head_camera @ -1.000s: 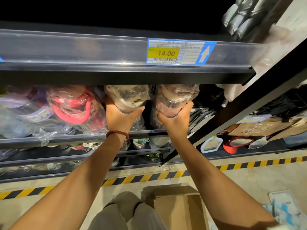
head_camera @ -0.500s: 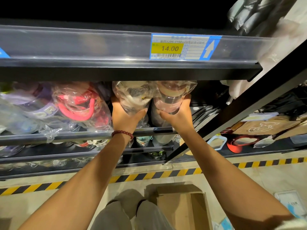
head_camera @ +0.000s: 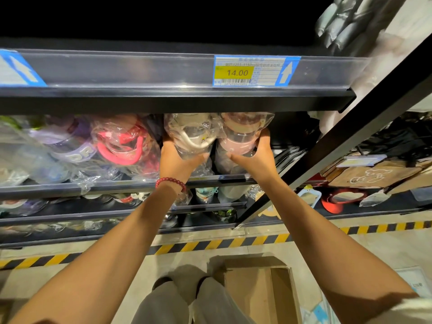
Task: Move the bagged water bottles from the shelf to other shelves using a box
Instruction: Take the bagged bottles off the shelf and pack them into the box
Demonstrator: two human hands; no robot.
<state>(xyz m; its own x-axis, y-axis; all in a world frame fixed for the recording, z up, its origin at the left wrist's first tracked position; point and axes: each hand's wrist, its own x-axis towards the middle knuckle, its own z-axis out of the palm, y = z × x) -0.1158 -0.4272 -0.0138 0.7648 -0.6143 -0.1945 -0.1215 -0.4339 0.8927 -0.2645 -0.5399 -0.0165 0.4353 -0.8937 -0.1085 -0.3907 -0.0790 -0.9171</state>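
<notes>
Two bare hands reach up into a shelf [head_camera: 163, 99]. The left hand [head_camera: 178, 160] has its grip wrapped around a clear bagged bottle with a cream handle [head_camera: 191, 136]; touching it on the right, the right hand [head_camera: 256, 157] clasps a pink bagged bottle [head_camera: 240, 136]. Below both grips, an open cardboard box [head_camera: 259, 288] sits on the floor.
</notes>
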